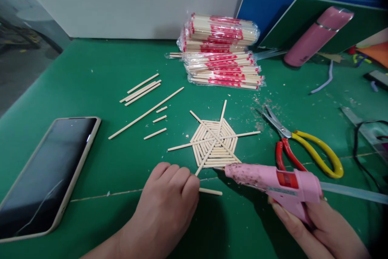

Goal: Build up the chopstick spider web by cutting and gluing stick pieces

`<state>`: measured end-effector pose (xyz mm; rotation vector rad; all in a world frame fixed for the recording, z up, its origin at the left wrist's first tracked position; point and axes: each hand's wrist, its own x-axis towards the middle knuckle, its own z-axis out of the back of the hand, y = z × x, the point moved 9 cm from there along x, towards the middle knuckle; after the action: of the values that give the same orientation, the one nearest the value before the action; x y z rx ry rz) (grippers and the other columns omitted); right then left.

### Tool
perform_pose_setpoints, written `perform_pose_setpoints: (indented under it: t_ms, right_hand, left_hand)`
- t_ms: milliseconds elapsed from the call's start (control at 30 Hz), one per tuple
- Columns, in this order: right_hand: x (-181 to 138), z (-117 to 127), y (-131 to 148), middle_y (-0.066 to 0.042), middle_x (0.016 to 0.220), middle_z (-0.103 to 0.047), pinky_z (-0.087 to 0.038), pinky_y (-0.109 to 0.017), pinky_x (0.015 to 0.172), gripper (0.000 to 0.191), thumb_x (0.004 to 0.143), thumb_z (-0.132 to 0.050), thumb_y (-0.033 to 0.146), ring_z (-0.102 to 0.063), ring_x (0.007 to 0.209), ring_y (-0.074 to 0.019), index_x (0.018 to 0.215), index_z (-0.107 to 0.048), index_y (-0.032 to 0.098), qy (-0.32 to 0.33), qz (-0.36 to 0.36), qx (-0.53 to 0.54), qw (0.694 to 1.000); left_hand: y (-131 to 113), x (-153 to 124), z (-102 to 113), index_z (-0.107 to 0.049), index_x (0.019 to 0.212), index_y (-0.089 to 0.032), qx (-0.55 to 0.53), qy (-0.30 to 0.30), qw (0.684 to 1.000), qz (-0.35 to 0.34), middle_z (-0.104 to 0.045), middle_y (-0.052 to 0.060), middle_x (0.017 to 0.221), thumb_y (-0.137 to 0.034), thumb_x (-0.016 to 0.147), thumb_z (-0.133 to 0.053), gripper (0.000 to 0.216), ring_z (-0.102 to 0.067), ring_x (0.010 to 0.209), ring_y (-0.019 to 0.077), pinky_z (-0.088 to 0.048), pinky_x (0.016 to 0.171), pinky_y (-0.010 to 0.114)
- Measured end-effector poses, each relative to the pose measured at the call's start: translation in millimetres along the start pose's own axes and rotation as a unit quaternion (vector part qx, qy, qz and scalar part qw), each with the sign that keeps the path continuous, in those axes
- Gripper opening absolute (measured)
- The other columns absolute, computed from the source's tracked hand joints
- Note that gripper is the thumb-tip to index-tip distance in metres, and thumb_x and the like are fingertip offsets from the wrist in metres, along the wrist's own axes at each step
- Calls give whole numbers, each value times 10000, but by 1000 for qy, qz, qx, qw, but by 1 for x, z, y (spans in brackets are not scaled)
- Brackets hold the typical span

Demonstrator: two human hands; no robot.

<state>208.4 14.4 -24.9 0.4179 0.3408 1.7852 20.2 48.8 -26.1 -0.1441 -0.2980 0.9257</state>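
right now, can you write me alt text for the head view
The right hand holds a glue gun, its nozzle close to the near edge of a stick web on a green table; the left hand is closed, a stick jutting from it. Around them are a phone, loose sticks, wrapped bundles, scissors and a bottle.

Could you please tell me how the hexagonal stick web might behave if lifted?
The hexagonal stick web would probably feel light, being built of slim sticks. It is likely fairly stiff, since straight spokes cross it. Its protruding spoke ends might catch or snap.
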Motion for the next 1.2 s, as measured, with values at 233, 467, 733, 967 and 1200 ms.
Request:
perform_pose_setpoints:
  t_ms: [233, 467, 733, 967, 1200]
  right_hand:
    - [1, 3, 0, 13, 749, -672, -504, -158, 483, 219, 774, -519, 301, -633, 567, -135, 984, -530, 241, -2, -8, 13, 1000]
    - [-2, 3, -3, 2, 807, -655, -507, -193, 534, 227, 791, -494, 302, -616, 627, -149, 1012, -505, 250, 7, -79, 43, 996]
    - [-7, 1, -8, -19, 804, -635, -507, -219, 561, 226, 800, -486, 304, -609, 672, -162, 1018, -505, 247, 46, -77, 30, 996]
    - [-12, 2, -12, -14, 783, -635, -523, -238, 559, 171, 803, -473, 281, -611, 670, -161, 964, -524, 255, 51, -73, 42, 995]
    - [-10, 9, -10, -24, 842, -632, -547, -234, 599, 232, 785, -487, 253, -630, 742, -182, 1014, -480, 290, 37, -68, 37, 996]
  left_hand:
    - [0, 0, 2, -459, 642, -185, 1, -16, 1000, -5, -428, -6, 582, -132, 820, -349, 216, -332, 537, 145, -250, 563, 299]
    - [0, -1, 1, -473, 659, -187, -1, -8, 1000, -5, -450, -3, 592, -139, 823, -348, 212, -352, 542, 152, -265, 567, 305]
    - [2, 1, 0, -488, 658, -187, -6, -1, 1000, 4, -448, -8, 584, -141, 822, -352, 218, -355, 540, 155, -274, 564, 306]
    - [3, -1, 1, -498, 658, -184, -6, 2, 1000, 2, -453, -10, 590, -138, 813, -360, 213, -366, 547, 151, -285, 572, 310]
    - [3, -1, 0, -485, 652, -186, -1, 2, 1000, 0, -442, -6, 584, -143, 814, -366, 206, -361, 545, 154, -285, 564, 312]
